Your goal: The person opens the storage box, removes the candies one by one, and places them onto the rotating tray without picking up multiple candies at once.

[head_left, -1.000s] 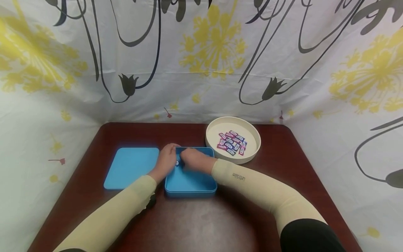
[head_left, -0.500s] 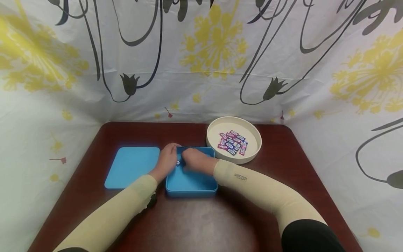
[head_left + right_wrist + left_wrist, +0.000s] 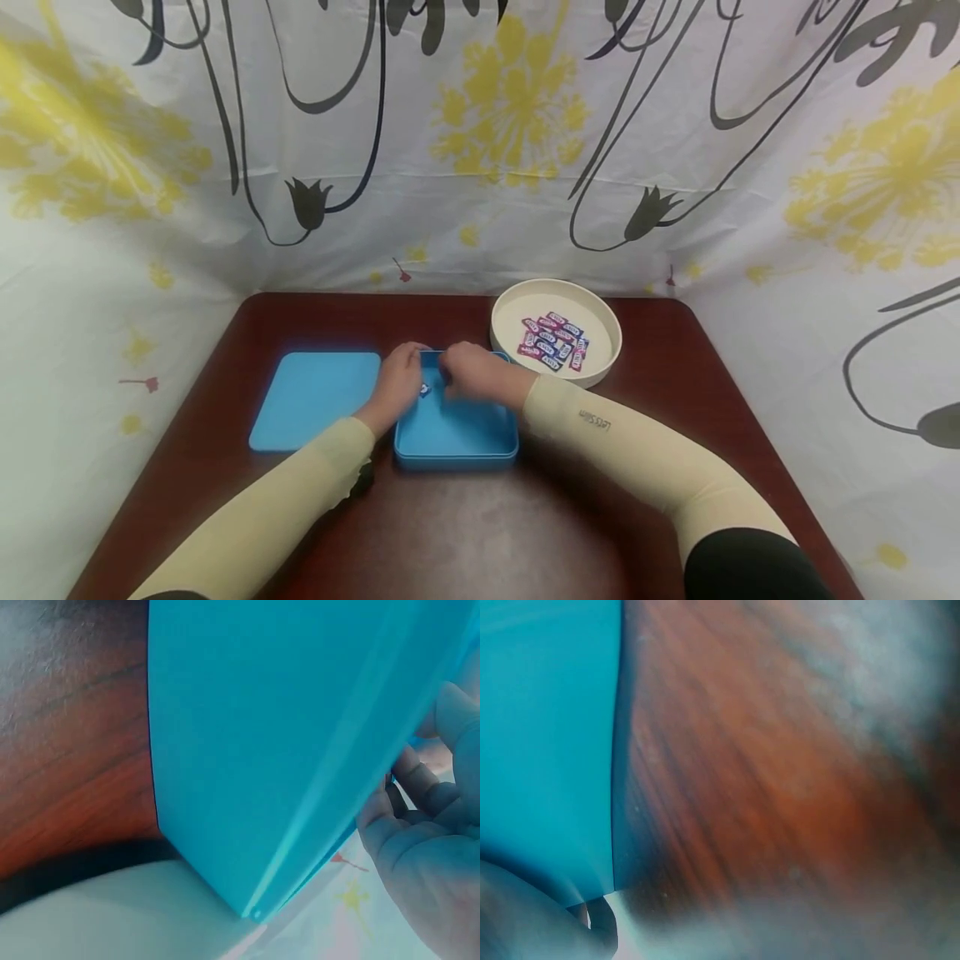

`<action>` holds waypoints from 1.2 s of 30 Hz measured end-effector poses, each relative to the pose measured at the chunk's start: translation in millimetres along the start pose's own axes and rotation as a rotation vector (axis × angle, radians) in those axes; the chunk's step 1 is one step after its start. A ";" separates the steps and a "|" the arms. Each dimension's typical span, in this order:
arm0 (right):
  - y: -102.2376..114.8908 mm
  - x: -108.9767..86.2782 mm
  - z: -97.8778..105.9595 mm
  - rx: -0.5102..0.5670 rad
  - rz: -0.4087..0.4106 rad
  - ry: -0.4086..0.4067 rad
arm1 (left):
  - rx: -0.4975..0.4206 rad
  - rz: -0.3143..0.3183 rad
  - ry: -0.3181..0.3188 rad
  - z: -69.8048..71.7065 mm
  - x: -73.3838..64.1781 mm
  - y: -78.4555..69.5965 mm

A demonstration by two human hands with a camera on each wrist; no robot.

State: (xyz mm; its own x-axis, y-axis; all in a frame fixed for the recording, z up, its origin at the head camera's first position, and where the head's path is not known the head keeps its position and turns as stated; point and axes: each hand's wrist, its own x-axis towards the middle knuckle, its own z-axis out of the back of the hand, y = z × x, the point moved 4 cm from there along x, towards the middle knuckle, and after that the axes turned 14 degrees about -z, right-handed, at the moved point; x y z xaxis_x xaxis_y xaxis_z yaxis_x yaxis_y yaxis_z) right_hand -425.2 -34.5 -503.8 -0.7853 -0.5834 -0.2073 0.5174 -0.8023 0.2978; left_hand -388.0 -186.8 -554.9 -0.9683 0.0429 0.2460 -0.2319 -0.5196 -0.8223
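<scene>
My left hand (image 3: 397,377) grips the left side of a blue rectangular box (image 3: 455,458) near its far corner; in the left wrist view, part of that hand (image 3: 536,919) curves round the box's corner. One small wrapped candy (image 3: 425,389) lies inside the box near the left wall. Right of the candy, my right hand (image 3: 480,372) reaches over the box's far half with its fingers bent. In the right wrist view the fingers (image 3: 420,780) curl beyond the box's rim, and I cannot tell whether they hold anything.
A round cream tray (image 3: 607,333) stands at the back right, close to the box, with several pink and blue wrapped candies (image 3: 555,340) in it. The flat blue lid (image 3: 311,400) lies left of the box. A patterned curtain (image 3: 465,225) hangs behind the dark brown table (image 3: 480,533).
My right hand has moved slightly right and back, away from the candy in the box, which now shows more fully. My left hand has stayed on the box.
</scene>
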 end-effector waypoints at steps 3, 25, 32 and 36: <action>-1.1 0.5 1.2 -0.006 0.005 -0.008 | 0.000 0.009 0.003 0.3 -0.6 1.2; -75.2 -6.4 73.4 0.090 -0.149 -0.186 | -0.025 -0.013 0.000 2.5 -0.4 -2.2; -126.4 5.4 94.4 0.103 -0.275 -0.211 | -0.025 -0.008 0.006 2.3 -0.1 -1.9; -143.6 11.9 99.2 0.071 -0.293 -0.208 | -0.029 0.001 0.005 -0.6 -1.5 0.2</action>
State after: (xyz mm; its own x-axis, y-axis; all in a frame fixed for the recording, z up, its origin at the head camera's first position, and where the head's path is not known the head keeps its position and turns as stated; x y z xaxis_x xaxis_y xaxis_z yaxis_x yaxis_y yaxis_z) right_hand -542.6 86.4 -456.7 -0.9528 -0.2862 -0.1016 0.2412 -0.9164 0.3195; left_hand -386.6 -186.5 -555.7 -0.9689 0.0467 0.2428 -0.2337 -0.4946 -0.8371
